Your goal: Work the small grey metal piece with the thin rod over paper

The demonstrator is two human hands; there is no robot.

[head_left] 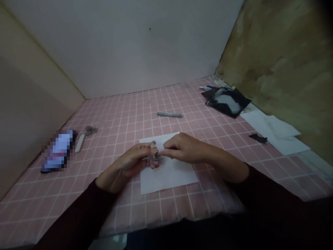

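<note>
Over a white sheet of paper (169, 180) my left hand (132, 158) is closed around a small beige and grey piece (154, 149), perhaps a little modelled figure; its exact kind is too small to tell. Pinkish bits show at its lower end, by the left fingertips. My right hand (180, 147) comes in from the right with its fingers curled and pressed together. Its fingertips touch or nearly touch the grey side of the piece. Whatever the right fingers may hold is hidden.
A pink checked cloth (125, 121) covers the table. Beyond the hands lies a grey stick (169, 114). Leftward are a blurred-out phone (58, 151), a white flat stick (80, 143) and small grey lumps (90, 130). Rightward lie dusty black sheets (239, 99), white papers (275, 133) and a black scrap (258, 138).
</note>
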